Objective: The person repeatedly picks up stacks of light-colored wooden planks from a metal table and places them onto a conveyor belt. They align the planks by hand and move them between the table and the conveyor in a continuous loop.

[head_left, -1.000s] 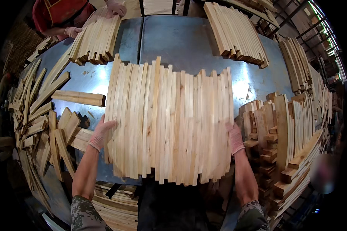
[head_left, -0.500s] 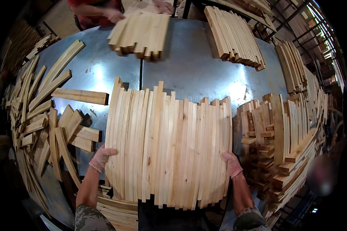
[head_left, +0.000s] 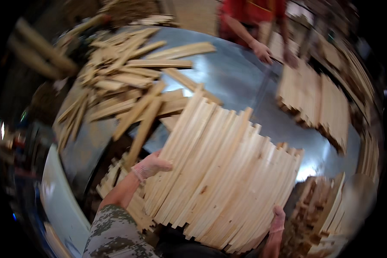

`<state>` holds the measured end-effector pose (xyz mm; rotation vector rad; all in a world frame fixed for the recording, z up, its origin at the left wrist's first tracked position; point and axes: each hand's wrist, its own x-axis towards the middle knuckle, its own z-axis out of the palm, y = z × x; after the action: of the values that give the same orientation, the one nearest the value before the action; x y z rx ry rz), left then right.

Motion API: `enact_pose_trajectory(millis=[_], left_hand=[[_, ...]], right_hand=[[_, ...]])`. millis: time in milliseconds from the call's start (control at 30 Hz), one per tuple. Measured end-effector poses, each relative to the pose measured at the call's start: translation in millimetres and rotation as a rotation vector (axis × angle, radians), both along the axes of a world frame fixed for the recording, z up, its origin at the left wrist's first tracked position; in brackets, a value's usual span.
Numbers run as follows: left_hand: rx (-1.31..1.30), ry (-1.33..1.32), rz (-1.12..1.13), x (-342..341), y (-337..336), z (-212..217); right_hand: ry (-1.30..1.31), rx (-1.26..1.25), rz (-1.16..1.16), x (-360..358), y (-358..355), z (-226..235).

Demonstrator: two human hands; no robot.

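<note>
wooden slats [head_left: 221, 176] | pale, long, narrow | side by side in one tilted bundle | uneven ends

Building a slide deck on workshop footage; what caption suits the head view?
Left hand and right hand clamp a row of pale wooden slats above a metal table.

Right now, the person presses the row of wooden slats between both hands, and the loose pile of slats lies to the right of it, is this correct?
Not quite. The loose pile of slats lies to the left of the row of wooden slats, as the head view shows. The left hand and right hand do press it.
</note>
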<state>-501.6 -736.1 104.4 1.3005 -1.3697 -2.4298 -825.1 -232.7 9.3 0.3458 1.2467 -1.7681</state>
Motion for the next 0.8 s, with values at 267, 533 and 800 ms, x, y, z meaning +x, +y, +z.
enact_pose_trajectory(millis=[267, 533, 800], left_hand=[[-0.109, 0.156, 0.362, 180.8, 111.5, 107.8], [-0.41, 0.177, 0.704, 395.3, 270.5, 129.3], [-0.317, 0.354, 1.118, 609.6, 436.9, 121.0]], right_hand=[[0.108, -0.148, 0.427, -15.6, -63.2, 19.8], [0.147, -0.275, 0.856, 81.6, -173.0, 72.5], [0.045, -0.439, 1.259, 341.1, -224.7, 163.9]])
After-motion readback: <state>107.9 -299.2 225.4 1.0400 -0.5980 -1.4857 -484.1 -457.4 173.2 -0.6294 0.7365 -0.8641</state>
